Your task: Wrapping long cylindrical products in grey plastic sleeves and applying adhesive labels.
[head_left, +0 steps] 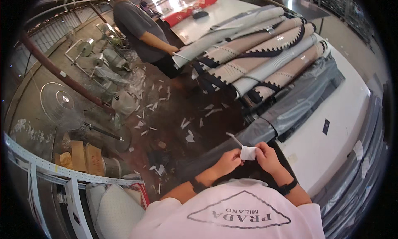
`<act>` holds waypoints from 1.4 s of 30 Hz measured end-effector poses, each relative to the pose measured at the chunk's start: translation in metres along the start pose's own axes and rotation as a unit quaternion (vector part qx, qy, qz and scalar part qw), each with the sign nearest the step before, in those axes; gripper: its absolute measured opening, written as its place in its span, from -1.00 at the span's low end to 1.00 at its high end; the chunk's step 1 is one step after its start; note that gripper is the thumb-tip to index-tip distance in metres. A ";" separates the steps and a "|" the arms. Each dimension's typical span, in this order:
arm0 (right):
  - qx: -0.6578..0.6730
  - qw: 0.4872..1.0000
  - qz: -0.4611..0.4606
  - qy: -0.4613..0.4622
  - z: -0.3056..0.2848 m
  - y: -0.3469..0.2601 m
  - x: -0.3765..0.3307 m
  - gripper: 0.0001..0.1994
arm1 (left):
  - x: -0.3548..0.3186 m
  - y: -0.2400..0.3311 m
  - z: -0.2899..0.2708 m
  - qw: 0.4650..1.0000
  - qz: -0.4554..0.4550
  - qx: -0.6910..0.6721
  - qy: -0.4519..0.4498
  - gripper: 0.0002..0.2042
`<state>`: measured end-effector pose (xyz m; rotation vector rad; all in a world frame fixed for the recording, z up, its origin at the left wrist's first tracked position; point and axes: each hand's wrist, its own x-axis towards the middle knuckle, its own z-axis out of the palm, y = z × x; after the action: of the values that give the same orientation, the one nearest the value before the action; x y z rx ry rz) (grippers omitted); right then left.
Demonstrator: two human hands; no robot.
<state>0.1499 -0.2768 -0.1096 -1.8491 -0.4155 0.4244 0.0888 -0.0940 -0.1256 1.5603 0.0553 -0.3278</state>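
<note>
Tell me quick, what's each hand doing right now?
Left hand: closed in a pinch grip on the small white paper piece.
Right hand: closed on the same paper piece from the other side.

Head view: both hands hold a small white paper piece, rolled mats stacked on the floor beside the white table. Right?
Not quite. The rolled mats lie on the white table, not the floor, as the head view shows. The left hand and right hand do hold the small white paper piece.
</note>
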 end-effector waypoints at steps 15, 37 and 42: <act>0.323 0.932 0.156 0.053 -0.088 0.024 -0.012 -0.83 | -0.009 -0.009 -0.098 0.988 -0.045 -0.106 0.104 -0.89; 0.413 0.824 0.067 0.382 -0.113 0.060 -0.053 -0.84 | 0.154 0.014 0.072 0.911 -0.146 -0.383 -0.038 -0.87; 0.396 0.828 0.069 0.392 -0.123 0.072 -0.069 -0.85 | 0.167 0.030 0.052 0.951 0.094 0.260 0.138 -0.83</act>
<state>0.1544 -0.4330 -0.1358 -1.0806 0.4259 -0.1061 0.2463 -0.1743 -0.1359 2.1116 0.0381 0.0398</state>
